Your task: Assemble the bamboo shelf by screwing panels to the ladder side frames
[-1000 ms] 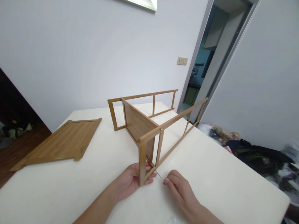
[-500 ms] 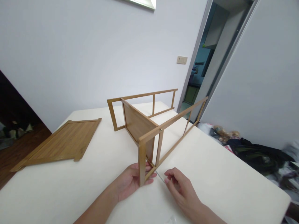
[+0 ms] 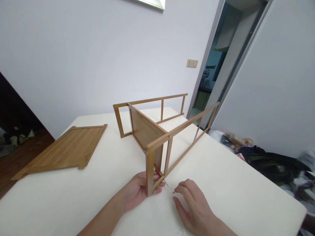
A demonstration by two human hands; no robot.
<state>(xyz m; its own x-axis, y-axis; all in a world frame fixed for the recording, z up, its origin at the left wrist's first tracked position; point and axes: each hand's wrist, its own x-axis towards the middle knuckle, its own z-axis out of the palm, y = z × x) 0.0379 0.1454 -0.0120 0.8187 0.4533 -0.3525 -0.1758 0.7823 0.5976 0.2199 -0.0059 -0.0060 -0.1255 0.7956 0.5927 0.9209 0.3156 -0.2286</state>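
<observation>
A wooden shelf frame (image 3: 183,126) lies on its side on the white table, two ladder-like side frames joined by a slatted panel (image 3: 147,126). My left hand (image 3: 137,190) is wrapped round its near lower corner, with the fingers passing behind the upright and partly hidden. From the lower rail at that corner a thin metal hex key (image 3: 168,186) sticks out toward me. My right hand (image 3: 193,206) is at the key's bent outer end. Its index fingertip is at the bend, and the thumb stands apart below it.
A second slatted wooden panel (image 3: 64,149) lies flat on the left of the white table (image 3: 236,186). Beyond the table's right edge is a heap of dark cloth and bags (image 3: 270,164). A wall and a doorway (image 3: 209,72) stand behind.
My right thumb has moved down, away from the index finger, and the hand has opened at the hex key's end. The key's bent end now shows. My left hand and the frame have stayed put.
</observation>
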